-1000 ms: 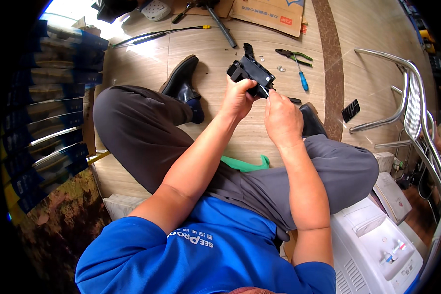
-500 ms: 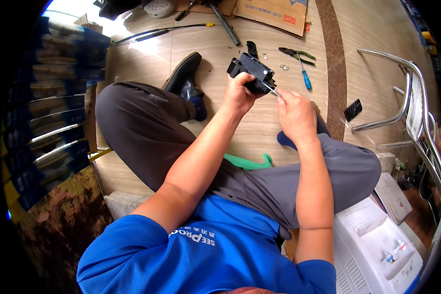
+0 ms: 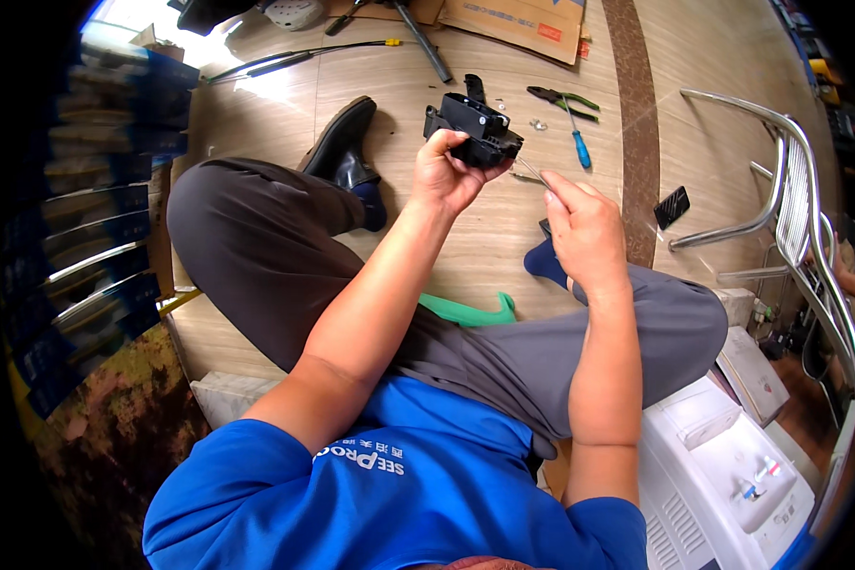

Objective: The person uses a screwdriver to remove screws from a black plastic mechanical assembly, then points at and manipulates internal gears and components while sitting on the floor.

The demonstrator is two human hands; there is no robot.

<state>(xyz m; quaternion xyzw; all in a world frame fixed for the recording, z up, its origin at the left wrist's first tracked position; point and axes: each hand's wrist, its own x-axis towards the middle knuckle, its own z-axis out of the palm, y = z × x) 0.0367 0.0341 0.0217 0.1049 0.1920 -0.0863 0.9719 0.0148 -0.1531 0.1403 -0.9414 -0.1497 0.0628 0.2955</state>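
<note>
My left hand (image 3: 444,179) grips a boxy black plastic housing (image 3: 475,122) from below and behind, thumb on its near side. Stepped layers and small fittings show on the housing's right end. My right hand (image 3: 584,223) is closed round a screwdriver (image 3: 534,172); only its thin metal shaft shows, pointing up and left, and the handle is hidden in the palm. The shaft's tip is a little apart from the housing's lower right corner. Just beyond the housing, a small black part (image 3: 474,89) lies on the floor.
Pliers with green-and-black handles (image 3: 565,101) and a blue-handled screwdriver (image 3: 580,147) lie beyond my right hand, near small metal bits (image 3: 539,124). A metal-framed chair (image 3: 796,190) stands right, a white appliance (image 3: 722,465) lower right. Stacked blue boxes (image 3: 104,209) line the left. Cardboard (image 3: 518,27) lies ahead.
My right hand has drawn the screwdriver's shaft back from the housing, down and to the right. My left hand has tilted the housing slightly. The whole view has shifted a little.
</note>
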